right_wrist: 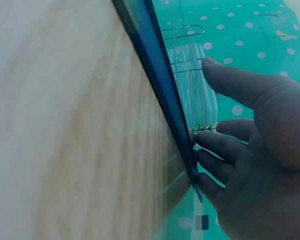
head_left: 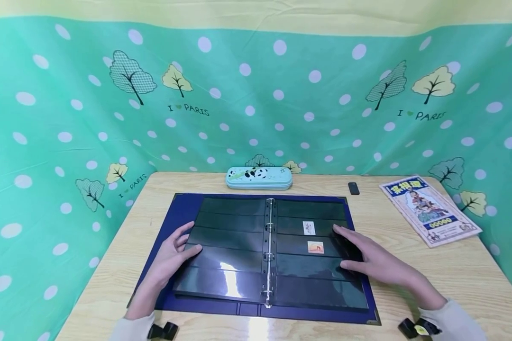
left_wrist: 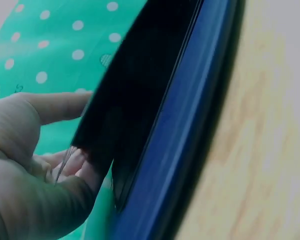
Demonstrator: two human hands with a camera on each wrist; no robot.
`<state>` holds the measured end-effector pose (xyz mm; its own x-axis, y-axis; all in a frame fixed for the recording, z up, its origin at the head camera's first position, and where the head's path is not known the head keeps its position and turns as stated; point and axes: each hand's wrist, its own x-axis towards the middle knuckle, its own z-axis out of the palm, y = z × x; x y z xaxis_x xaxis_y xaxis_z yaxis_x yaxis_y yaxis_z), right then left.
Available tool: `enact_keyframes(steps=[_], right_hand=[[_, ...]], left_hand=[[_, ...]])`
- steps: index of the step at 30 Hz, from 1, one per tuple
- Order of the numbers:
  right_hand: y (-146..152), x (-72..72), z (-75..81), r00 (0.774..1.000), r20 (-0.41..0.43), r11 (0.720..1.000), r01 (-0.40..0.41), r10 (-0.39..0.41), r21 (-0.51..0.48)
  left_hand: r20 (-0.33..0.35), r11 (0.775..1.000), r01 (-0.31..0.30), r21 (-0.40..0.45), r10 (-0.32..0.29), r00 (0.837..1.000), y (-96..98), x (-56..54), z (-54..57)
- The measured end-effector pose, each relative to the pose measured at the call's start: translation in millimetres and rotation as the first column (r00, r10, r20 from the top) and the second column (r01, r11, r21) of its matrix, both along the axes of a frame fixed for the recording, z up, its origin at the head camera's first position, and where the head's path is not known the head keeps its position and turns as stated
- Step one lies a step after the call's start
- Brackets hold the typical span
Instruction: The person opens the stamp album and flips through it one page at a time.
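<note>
A blue stamp album (head_left: 164, 237) lies open on the table, with black pocket pages on metal rings (head_left: 269, 255). My left hand (head_left: 170, 255) grips the outer edge of the left black pages (head_left: 230, 232); the left wrist view shows the lifted pages (left_wrist: 125, 85) between thumb and curled fingers. My right hand (head_left: 377, 258) rests at the outer edge of the right page (head_left: 307, 284), thumb and fingers spread and relaxed. On that page sit two stamps, a pale one (head_left: 309, 228) and an orange one (head_left: 315, 247) below it. The right fingertips (right_wrist: 205, 140) touch the album's side.
Behind the album stands a light blue panda pencil case (head_left: 259, 178). A small black object (head_left: 353, 188) lies to its right. Farther right is a printed booklet (head_left: 431, 208). The wooden table (head_left: 111, 284) is backed by a green dotted curtain (head_left: 256, 104).
</note>
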<state>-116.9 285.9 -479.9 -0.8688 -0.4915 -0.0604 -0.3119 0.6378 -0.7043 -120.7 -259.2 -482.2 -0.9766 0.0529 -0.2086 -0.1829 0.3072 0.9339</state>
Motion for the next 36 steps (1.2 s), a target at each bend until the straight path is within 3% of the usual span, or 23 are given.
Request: enact_keyframes(steps=[5, 10, 15, 21, 26, 31, 36], right_hand=[[-4.1, -6.0, 6.5, 0.997, -0.071, 1.0, 0.019, -0.017, 0.019], [-4.0, -15.9, 6.6, 0.986, -0.156, 0.997, 0.065, -0.057, 0.042], [1.2, -26.0, 0.6, 0.978, -0.181, 0.993, 0.116, -0.108, 0.037], [2.8, -40.0, -7.5, 0.978, -0.164, 0.988, 0.14, -0.129, 0.058], [3.8, -48.7, -16.3, 0.984, -0.154, 0.986, 0.105, -0.085, 0.13], [1.6, -52.3, -15.5, 0.984, -0.174, 0.981, 0.071, -0.04, 0.181], [2.2, -50.2, -12.5, 0.983, -0.184, 0.98, 0.045, -0.009, 0.195]], left_hand=[[-0.058, 0.984, -0.019, -0.176, 0.009, 0.998, 5.0, 3.2, -1.9], [-0.122, 0.927, -0.055, -0.371, 0.01, 0.992, 14.4, 3.4, -2.1], [-0.173, 0.872, -0.066, -0.484, -0.021, 0.985, 19.9, 6.3, -4.4], [-0.207, 0.841, 0.003, -0.541, -0.136, 0.969, 23.0, 10.3, -12.5], [-0.207, 0.823, 0.049, -0.567, -0.2, 0.958, 26.3, 14.6, -17.7], [-0.245, 0.808, 0.036, -0.588, -0.221, 0.944, 29.6, 18.0, -23.6], [-0.264, 0.814, 0.034, -0.579, -0.227, 0.938, 29.9, 18.9, -25.1]])
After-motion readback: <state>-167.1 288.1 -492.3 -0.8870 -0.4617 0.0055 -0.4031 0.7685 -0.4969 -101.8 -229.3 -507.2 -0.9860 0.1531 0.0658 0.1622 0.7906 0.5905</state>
